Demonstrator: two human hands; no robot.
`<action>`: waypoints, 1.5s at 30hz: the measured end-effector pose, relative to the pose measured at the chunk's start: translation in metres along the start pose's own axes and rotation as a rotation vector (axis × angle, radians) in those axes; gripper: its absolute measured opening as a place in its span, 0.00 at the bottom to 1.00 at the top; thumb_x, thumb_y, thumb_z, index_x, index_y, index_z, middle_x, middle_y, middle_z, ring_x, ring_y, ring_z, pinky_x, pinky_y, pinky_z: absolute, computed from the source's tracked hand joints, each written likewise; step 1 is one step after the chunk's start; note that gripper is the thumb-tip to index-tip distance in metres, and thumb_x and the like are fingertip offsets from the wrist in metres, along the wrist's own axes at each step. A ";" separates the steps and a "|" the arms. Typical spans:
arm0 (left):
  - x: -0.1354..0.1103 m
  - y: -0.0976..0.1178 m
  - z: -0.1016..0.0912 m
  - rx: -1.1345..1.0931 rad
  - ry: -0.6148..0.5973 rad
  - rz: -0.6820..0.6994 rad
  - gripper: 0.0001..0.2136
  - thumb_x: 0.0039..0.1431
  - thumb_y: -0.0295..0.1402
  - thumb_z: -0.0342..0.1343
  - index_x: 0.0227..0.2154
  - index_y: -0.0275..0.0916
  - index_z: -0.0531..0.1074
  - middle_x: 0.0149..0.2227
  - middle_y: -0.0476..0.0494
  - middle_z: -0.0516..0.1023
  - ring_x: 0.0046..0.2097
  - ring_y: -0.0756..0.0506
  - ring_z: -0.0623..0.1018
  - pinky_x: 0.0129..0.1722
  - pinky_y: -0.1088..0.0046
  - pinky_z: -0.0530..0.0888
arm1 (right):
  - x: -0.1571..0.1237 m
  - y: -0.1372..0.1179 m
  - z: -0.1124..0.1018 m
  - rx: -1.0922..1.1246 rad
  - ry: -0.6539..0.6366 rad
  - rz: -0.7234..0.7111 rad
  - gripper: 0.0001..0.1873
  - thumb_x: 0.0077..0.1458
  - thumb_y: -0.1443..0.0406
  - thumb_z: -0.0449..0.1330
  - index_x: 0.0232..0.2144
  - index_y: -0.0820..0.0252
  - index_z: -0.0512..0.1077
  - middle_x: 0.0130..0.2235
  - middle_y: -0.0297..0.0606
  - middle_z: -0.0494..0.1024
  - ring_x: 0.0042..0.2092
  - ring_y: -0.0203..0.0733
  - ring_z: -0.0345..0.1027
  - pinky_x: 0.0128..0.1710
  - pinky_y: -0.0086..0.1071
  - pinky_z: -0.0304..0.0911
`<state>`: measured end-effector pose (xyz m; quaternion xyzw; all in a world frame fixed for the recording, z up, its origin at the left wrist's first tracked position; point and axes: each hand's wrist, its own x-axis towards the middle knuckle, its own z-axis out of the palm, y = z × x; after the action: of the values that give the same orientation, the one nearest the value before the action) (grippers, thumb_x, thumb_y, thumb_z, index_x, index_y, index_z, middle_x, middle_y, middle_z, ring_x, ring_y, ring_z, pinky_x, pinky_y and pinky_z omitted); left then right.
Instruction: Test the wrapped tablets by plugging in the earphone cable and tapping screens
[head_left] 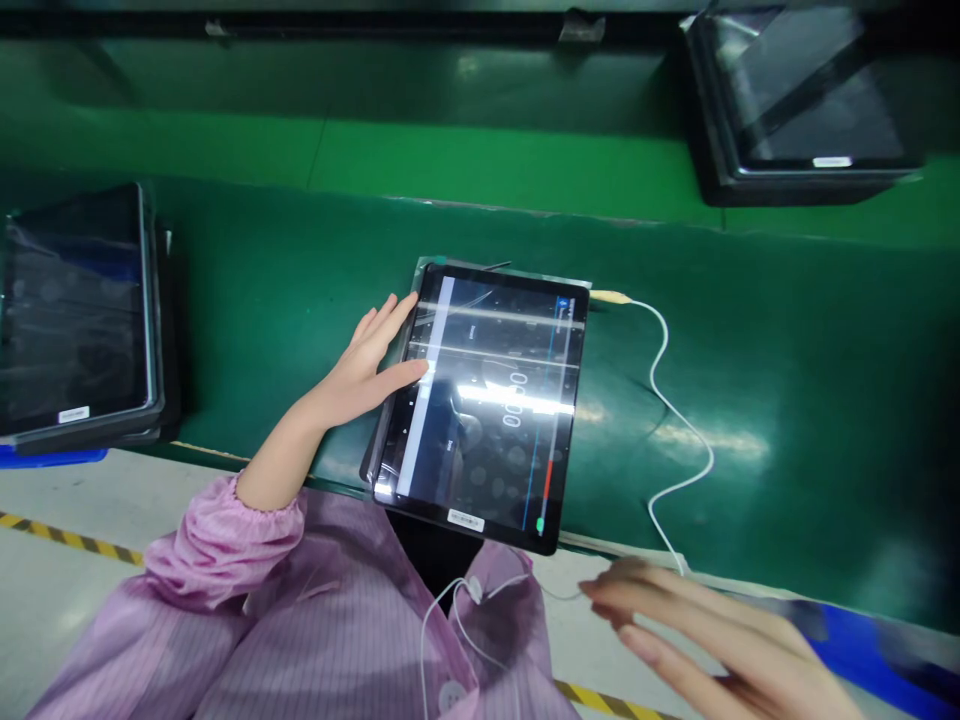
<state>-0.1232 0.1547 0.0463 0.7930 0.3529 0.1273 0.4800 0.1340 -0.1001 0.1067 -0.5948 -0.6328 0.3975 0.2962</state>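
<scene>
A black tablet (480, 400) lies on the green bench, lit with a timer-like screen and a pale strip along its left side. My left hand (367, 365) is open at the tablet's left edge, thumb resting on the screen and fingers spread along the rim. Beneath the tablet, part of another dark flat item pokes out at the lower left. A white cable with a yellowish plug (611, 297) meets the tablet's upper right corner. My right hand (705, 635), slightly blurred, hovers off the bench's front edge with fingers stretched; a thin white wire passes near its fingertips.
Stacked tablets (79, 310) sit at the left of the green bench (247, 290). Another stack (810, 110) stands at the far right on a bright green surface. White earphone wires (474, 590) hang over a pink striped garment. Blue objects (877, 650) show below the bench's right edge.
</scene>
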 end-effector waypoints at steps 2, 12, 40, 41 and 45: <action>-0.011 0.000 0.007 -0.037 0.025 -0.005 0.38 0.68 0.57 0.47 0.74 0.48 0.44 0.76 0.45 0.45 0.77 0.39 0.44 0.75 0.51 0.35 | 0.006 0.005 -0.012 -0.097 0.135 -0.022 0.09 0.67 0.58 0.60 0.39 0.47 0.81 0.36 0.35 0.84 0.34 0.44 0.81 0.32 0.27 0.77; -0.109 0.008 0.038 0.194 0.044 -0.022 0.51 0.62 0.56 0.58 0.73 0.56 0.26 0.76 0.35 0.44 0.74 0.26 0.50 0.69 0.33 0.54 | 0.104 0.055 -0.057 -0.396 0.548 -0.025 0.11 0.65 0.58 0.58 0.44 0.51 0.79 0.47 0.41 0.83 0.48 0.49 0.78 0.45 0.39 0.73; -0.103 0.003 0.047 0.385 0.164 0.070 0.66 0.44 0.65 0.65 0.73 0.50 0.26 0.71 0.25 0.59 0.66 0.24 0.70 0.64 0.35 0.66 | 0.175 0.099 -0.048 -0.396 0.508 -0.059 0.14 0.67 0.57 0.55 0.43 0.57 0.76 0.41 0.43 0.82 0.39 0.47 0.76 0.40 0.38 0.71; -0.103 0.003 0.047 0.387 0.161 0.068 0.65 0.45 0.65 0.65 0.73 0.50 0.26 0.71 0.25 0.60 0.66 0.24 0.70 0.64 0.35 0.66 | 0.175 0.098 -0.048 -0.396 0.503 -0.065 0.13 0.67 0.57 0.55 0.43 0.57 0.76 0.41 0.43 0.82 0.40 0.47 0.76 0.40 0.38 0.71; -0.104 0.004 0.045 0.373 0.152 0.076 0.62 0.49 0.65 0.63 0.73 0.51 0.27 0.70 0.26 0.60 0.66 0.25 0.69 0.64 0.35 0.65 | 0.175 0.096 -0.051 -0.487 0.450 -0.161 0.16 0.68 0.60 0.51 0.46 0.62 0.76 0.41 0.46 0.81 0.42 0.49 0.76 0.42 0.41 0.71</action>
<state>-0.1716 0.0525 0.0406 0.8691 0.3752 0.1371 0.2916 0.2066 0.0785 0.0334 -0.6691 -0.6728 0.0688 0.3080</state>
